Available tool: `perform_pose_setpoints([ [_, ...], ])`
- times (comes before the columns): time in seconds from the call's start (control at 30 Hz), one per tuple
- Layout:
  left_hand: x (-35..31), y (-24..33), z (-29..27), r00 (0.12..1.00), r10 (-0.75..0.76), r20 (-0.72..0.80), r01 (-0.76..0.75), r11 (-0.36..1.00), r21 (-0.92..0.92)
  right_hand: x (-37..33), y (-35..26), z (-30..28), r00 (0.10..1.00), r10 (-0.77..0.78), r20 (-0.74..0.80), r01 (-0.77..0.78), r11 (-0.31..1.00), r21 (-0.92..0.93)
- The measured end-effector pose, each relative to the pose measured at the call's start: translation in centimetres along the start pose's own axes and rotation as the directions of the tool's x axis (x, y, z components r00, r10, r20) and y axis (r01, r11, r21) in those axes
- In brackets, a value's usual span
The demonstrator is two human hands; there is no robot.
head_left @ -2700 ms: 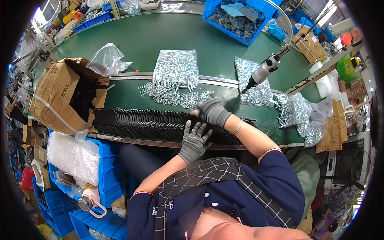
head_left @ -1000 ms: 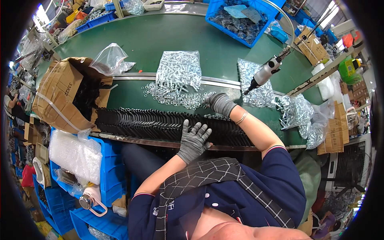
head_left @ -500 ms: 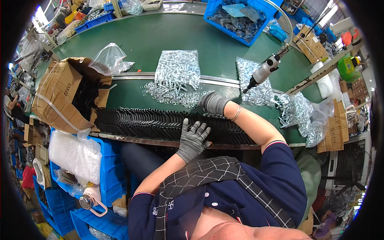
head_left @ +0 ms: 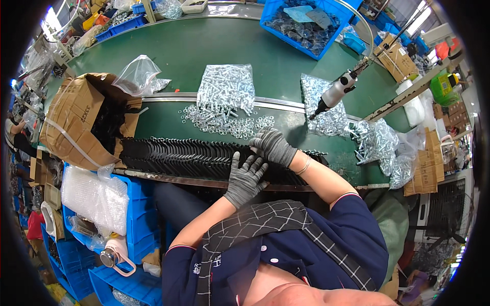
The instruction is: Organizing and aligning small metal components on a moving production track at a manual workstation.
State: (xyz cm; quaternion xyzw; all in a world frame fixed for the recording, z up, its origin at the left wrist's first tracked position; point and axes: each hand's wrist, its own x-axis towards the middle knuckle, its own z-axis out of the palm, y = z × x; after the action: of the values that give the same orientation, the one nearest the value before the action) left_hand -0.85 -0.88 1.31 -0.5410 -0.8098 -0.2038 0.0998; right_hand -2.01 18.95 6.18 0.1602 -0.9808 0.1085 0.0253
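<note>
A long row of black curved metal parts (head_left: 176, 158), packed side by side, lies along the near edge of the green bench; silvery rings or bolt ends show along its far side. My gloved left hand (head_left: 244, 179) rests on the near side of this row, fingers spread. Over the row's far edge, my gloved right hand (head_left: 275, 147) has its fingertips drawn together; whatever they pinch is too small to make out. Just beyond lie loose washers (head_left: 224, 126), spilling in front of a clear bag of bolts (head_left: 227, 84).
An open cardboard box (head_left: 74, 120) of black parts stands at the left. A power screwdriver (head_left: 337, 94) hangs at the right above another bag of hardware (head_left: 309, 86). More bagged bolts (head_left: 375, 137) lie farther right. A blue bin (head_left: 331, 43) sits at the back.
My right hand has come nearer from the washers to the row's far edge, its fingers drawn together. My left hand stays almost in place.
</note>
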Motion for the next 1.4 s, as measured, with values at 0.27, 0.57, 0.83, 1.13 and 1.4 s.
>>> perform_pose_setpoints([
  [0.27, 0.1, 0.0, 0.1, 1.000, -0.005, 0.019, 0.005, 1.000, -0.002, 0.2, 0.2, 1.0, 0.989, -0.123, -0.079, 0.106, 0.974, -0.199],
  [0.57, 0.0, 0.0, 0.2, 1.000, -0.002, 0.026, 0.002, 1.000, 0.010, 0.6, -1.5, 0.0, 0.999, -0.003, 0.037, 0.015, 0.945, -0.326],
  [0.83, -0.1, 0.0, 0.5, 1.000, 0.005, 0.000, -0.005, 1.000, 0.001, 0.5, -1.5, 1.0, 0.993, 0.081, 0.083, -0.046, 0.930, -0.363],
  [1.13, 0.0, 0.0, 0.4, 1.000, -0.002, 0.003, 0.002, 1.000, -0.011, 0.4, -1.9, 0.8, 0.997, 0.068, -0.033, -0.075, 0.944, -0.321],
  [1.4, 0.1, 0.0, 0.3, 1.000, 0.007, 0.014, -0.007, 1.000, -0.007, 0.4, -2.2, 0.0, 0.994, 0.104, -0.013, -0.103, 0.943, -0.315],
])
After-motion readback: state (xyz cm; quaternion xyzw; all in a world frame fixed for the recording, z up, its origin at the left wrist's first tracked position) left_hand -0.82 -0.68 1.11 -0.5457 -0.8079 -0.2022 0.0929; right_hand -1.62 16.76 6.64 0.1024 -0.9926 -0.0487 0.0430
